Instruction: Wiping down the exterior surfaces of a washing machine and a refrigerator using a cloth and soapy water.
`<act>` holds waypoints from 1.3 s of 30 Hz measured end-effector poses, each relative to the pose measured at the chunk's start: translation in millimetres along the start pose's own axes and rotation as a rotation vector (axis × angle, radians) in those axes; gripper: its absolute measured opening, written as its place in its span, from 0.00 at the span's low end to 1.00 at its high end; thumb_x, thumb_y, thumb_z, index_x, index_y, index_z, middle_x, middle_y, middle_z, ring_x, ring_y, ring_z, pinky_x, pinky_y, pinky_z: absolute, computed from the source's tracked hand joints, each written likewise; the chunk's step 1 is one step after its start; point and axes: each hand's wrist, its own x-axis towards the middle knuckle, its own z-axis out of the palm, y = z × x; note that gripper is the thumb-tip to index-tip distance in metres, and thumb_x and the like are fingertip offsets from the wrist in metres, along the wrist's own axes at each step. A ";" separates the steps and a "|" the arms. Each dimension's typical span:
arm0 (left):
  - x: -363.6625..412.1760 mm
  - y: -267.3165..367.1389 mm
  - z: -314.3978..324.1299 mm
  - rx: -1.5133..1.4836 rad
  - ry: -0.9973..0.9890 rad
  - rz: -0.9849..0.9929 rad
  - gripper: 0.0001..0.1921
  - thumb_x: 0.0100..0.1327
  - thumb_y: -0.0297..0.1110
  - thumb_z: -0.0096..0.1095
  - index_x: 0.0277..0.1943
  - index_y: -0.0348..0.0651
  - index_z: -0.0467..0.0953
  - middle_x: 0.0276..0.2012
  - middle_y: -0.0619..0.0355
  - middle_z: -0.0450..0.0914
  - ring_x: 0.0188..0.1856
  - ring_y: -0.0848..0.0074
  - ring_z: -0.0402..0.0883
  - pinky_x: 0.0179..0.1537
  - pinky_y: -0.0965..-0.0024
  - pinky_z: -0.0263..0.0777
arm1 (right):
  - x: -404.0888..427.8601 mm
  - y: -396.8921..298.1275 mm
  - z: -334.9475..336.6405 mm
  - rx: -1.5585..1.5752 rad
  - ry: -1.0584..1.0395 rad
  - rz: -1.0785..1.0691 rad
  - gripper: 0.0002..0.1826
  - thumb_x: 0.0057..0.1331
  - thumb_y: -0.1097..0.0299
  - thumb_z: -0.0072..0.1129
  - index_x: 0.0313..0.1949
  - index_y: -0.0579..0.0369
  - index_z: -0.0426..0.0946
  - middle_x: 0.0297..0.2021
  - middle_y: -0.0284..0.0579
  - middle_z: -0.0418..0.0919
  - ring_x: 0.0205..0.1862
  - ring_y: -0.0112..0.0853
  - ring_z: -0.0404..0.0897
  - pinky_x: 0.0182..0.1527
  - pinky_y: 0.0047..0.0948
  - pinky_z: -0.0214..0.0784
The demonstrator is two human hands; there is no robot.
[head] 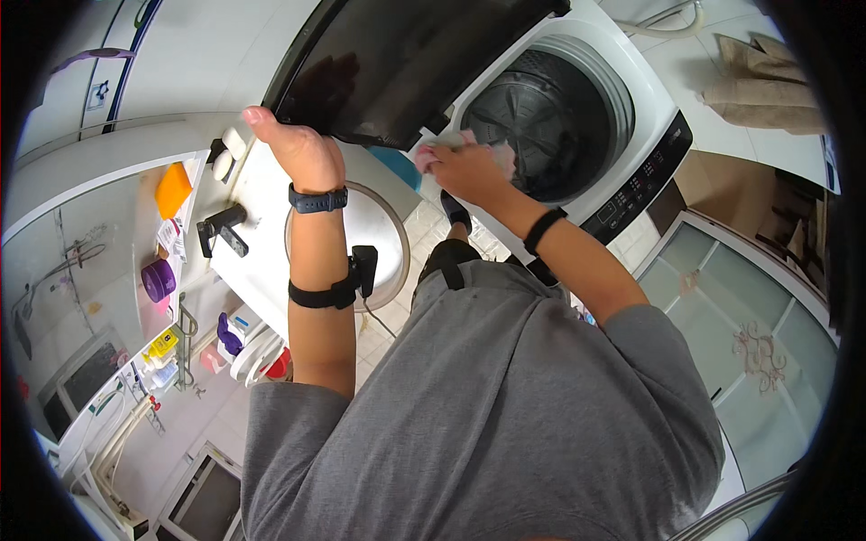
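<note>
A top-loading washing machine [467,233] stands before me with its dark glossy lid [406,61] raised. My left hand [304,152] is at the lid's lower left corner; the thumb sticks out past the edge and the other fingers are mostly hidden. A crumpled pink-and-white cloth [500,155] is pinched in my right hand [470,172], at the near left rim of the tub opening. Inside, the dark drum [517,118] shows its finned bottom, and I see no laundry there.
To the left are a white washbasin [379,237], a black faucet [223,228] and a mirror cabinet [74,270]. A control panel [639,179] runs along the washer's right side. Frosted-glass doors [744,338] stand at right. Brown towels [764,88] hang at upper right.
</note>
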 end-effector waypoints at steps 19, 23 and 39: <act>-0.4 -3.4 -2.0 -0.090 -0.125 0.065 0.40 0.77 0.60 0.35 0.71 0.26 0.54 0.71 0.47 0.58 0.71 0.69 0.56 0.74 0.67 0.40 | -3.4 -10.5 -10.0 0.069 -0.120 -0.009 0.03 0.55 0.64 0.60 0.29 0.44 0.75 0.31 0.36 0.79 0.25 0.34 0.82 0.42 0.41 0.76; 8.0 -9.2 -7.4 -0.046 -0.105 0.106 0.41 0.77 0.60 0.35 0.73 0.24 0.50 0.73 0.46 0.54 0.73 0.69 0.52 0.75 0.67 0.36 | -66.4 -14.4 -1.9 0.079 -0.102 0.034 0.03 0.58 0.62 0.60 0.28 0.42 0.76 0.29 0.37 0.78 0.22 0.35 0.81 0.40 0.45 0.76; 1.5 -2.3 -1.9 -0.138 -0.068 0.024 0.39 0.73 0.65 0.39 0.67 0.32 0.62 0.64 0.44 0.70 0.63 0.58 0.70 0.70 0.57 0.58 | -6.5 100.6 -14.9 0.024 0.045 0.094 0.08 0.53 0.62 0.69 0.32 0.45 0.81 0.34 0.39 0.81 0.26 0.40 0.83 0.27 0.39 0.78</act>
